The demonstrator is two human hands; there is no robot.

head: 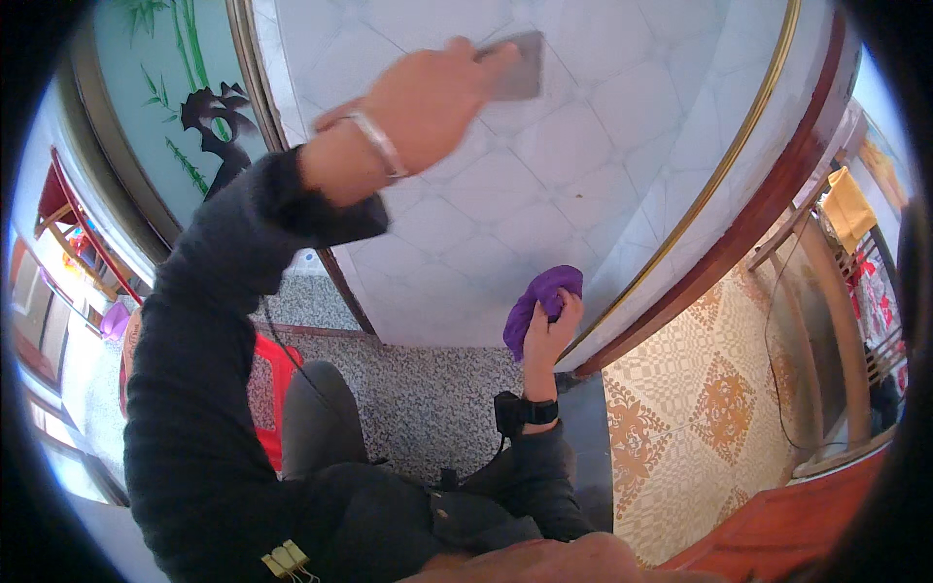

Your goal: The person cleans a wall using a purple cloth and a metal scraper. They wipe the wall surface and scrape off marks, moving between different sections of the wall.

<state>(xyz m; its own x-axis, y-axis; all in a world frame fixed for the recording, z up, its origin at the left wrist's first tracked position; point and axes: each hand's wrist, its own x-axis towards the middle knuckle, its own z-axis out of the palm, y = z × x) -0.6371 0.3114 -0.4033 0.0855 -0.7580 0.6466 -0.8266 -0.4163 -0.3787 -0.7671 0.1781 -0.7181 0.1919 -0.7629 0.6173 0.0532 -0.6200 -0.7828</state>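
Note:
My left hand (430, 106), with a silver-coloured bracelet at the wrist, is raised before the white patterned wall (532, 164). It grips a flat grey rectangular piece (523, 69), blurred; whether this is a scraper, I cannot tell. Lower down, near the foot of the wall, my right hand (555, 328) holds a bunched purple cloth (536, 302) against or close to the wall. A black device is strapped around the right wrist. A small brown speck (579, 195) shows on the wall between the two hands.
A gold strip and dark red trim (776, 186) edge the wall on the right. Beyond lie patterned flooring (685, 408) and a wooden frame bearing a yellow cloth (848, 211). A red plastic stool (273, 364) is beside my leg. Bamboo-painted glass (157, 80) stands upper left.

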